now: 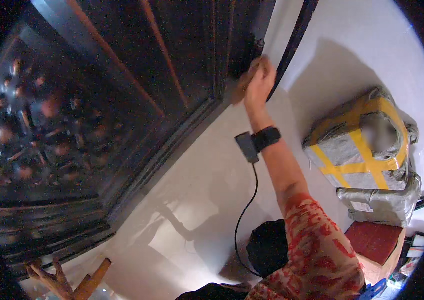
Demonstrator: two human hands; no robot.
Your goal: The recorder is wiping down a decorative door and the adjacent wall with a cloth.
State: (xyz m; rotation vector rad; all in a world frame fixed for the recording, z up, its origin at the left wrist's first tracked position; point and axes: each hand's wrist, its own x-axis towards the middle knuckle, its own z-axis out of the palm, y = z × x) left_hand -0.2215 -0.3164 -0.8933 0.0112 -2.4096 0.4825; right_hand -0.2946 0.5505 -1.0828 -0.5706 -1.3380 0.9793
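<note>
My right hand (260,80) is raised at the upper middle, its fingers curled on a blurred brown object (243,85), at the edge of a large dark, glossy framed panel (159,67). A black wrist strap carries a small grey box (247,147) with a thin black cable (251,195) hanging down from it. The sleeve is red-patterned. At the bottom left edge, a brown, finger-like branched shape (62,281) shows below the panel; whether it is my left hand or a wooden thing cannot be told.
A dark bar (291,47) runs beside the hand along the pale wall (197,180). To the right, a grey wrapped parcel with yellow tape (347,150) rests on another wrapped parcel (381,204), above a dark red flat surface (375,240). Round blurred shapes show in the dark panel.
</note>
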